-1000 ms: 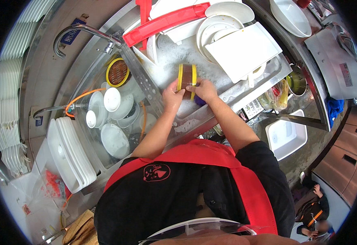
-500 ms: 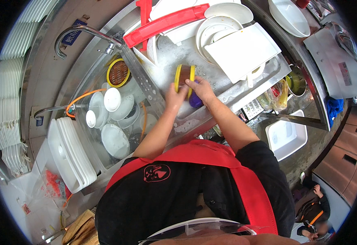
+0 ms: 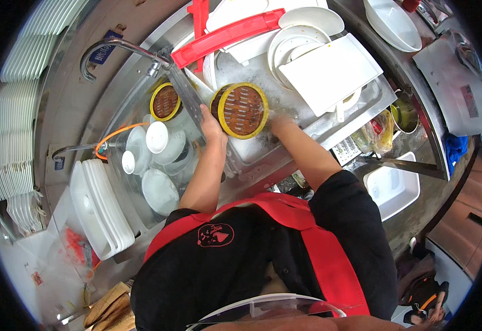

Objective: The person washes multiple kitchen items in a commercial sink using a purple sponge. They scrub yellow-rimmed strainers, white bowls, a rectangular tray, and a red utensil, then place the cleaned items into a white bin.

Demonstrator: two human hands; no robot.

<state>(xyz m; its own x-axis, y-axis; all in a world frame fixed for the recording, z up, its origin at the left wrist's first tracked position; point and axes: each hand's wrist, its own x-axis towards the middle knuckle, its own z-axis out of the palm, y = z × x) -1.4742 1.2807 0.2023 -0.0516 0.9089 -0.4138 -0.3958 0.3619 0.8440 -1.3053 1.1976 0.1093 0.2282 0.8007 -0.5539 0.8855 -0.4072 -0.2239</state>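
A round steamer basket (image 3: 244, 113) with a brown slatted base and yellow rims is tilted up over the right sink basin (image 3: 301, 131), its slatted face toward me. My left hand (image 3: 212, 128) grips its left side, fingers partly hidden behind it. Just right of the basket is my right hand (image 3: 283, 124), smeared by motion; its fingers and anything in them cannot be made out. A second, similar steamer basket (image 3: 165, 102) sits at the back of the left basin.
White plates (image 3: 329, 74) and a red bar (image 3: 227, 37) crowd the right basin's back. Bowls (image 3: 161, 190) lie in the left basin, below a curved faucet (image 3: 114, 41). White trays (image 3: 100, 212) stand at left; a white tub (image 3: 398, 185) is low at right.
The steamer basket has turned from edge-on to show its slatted face. My left hand has moved left with it; my right hand has moved right. The purple thing beside it no longer shows.
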